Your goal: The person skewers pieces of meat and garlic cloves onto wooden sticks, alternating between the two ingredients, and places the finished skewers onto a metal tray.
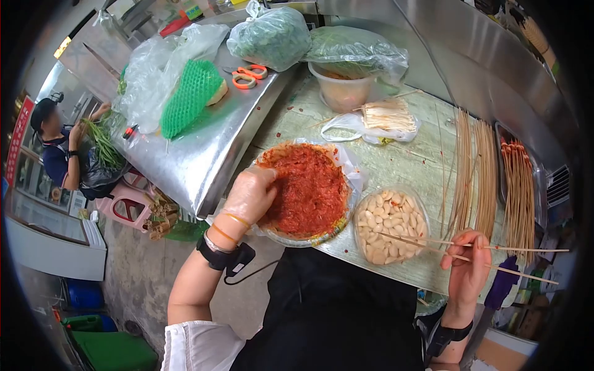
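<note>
My left hand [250, 195], in a clear plastic glove with a rubber band at the wrist, is over the left side of a bowl [297, 241] of red minced paste [309, 188]. Its fingers are closed together at the paste; what they hold, if anything, is hidden. Two long bamboo skewers [526, 250] are gripped in my right hand [468, 260], between thumb and fingers. Their tips reach left over a clear tub [359, 232] of pale peeled garlic cloves [387, 219], which stands just right of the bowl.
Bare skewers [463, 167] lie in rows at the right, beside a tray of red-tipped skewers [518, 185]. Enoki mushrooms [390, 116] and a plastic tub [340, 89] stand behind. Orange-handled scissors [249, 75] lie on the steel counter [216, 142]. A person [62, 145] holds greens at far left.
</note>
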The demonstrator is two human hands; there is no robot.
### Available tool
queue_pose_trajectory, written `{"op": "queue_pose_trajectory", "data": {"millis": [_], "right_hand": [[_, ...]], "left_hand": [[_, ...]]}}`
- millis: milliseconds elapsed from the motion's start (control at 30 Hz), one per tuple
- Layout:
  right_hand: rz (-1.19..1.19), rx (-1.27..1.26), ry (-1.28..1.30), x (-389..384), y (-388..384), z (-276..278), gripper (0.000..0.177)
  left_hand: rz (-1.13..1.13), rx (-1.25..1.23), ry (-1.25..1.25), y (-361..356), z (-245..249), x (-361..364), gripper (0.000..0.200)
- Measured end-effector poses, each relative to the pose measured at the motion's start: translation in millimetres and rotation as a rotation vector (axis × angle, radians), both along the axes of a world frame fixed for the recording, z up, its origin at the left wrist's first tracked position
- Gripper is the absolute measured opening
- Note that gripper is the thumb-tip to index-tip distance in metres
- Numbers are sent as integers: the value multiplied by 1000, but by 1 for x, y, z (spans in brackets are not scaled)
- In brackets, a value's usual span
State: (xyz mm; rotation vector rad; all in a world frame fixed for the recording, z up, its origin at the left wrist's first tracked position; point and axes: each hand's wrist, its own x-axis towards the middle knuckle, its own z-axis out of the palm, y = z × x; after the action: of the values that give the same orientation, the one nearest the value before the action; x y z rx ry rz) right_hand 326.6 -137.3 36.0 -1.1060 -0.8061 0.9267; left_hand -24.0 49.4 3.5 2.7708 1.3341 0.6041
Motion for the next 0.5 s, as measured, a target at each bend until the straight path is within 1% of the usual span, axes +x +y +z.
{"op": "queue_pose_trajectory", "data": {"millis": [33, 67, 133, 267, 333, 367, 400, 433, 467, 500], "right_hand": [[1, 4, 0, 0, 0, 0, 34], [-2, 2, 1, 1, -1, -1, 34], [3, 0, 4, 1, -2, -1, 34], [11, 2, 10, 2, -2, -1, 34], [-26, 19, 43, 3, -1, -4, 34], [-28, 24, 45, 4, -1, -4, 34], [-32, 22, 50, 4, -1, -4, 34], [-35, 19, 54, 4, -1, -4, 34], [-35, 22, 53, 5, -1, -5, 34], [-36, 16, 41, 5, 0, -6, 34]], "left_hand": [[63, -58, 60, -4, 0, 3, 7], [60, -60, 61, -4, -1, 6, 7], [126, -32, 308, -5, -1, 11, 9], [117, -8, 297, -2, 11, 14, 13], [184, -310, -6, 4, 12, 5, 21], [416, -892, -442, -3, 29, 12, 24], [414, -889, -441, -3, 22, 9, 24], [270, -1056, -875, -4, 9, 4, 23], [101, -1196, -1313, -6, 6, 3, 24], [77, -1307, -1399, -6, 6, 1, 27]]}}
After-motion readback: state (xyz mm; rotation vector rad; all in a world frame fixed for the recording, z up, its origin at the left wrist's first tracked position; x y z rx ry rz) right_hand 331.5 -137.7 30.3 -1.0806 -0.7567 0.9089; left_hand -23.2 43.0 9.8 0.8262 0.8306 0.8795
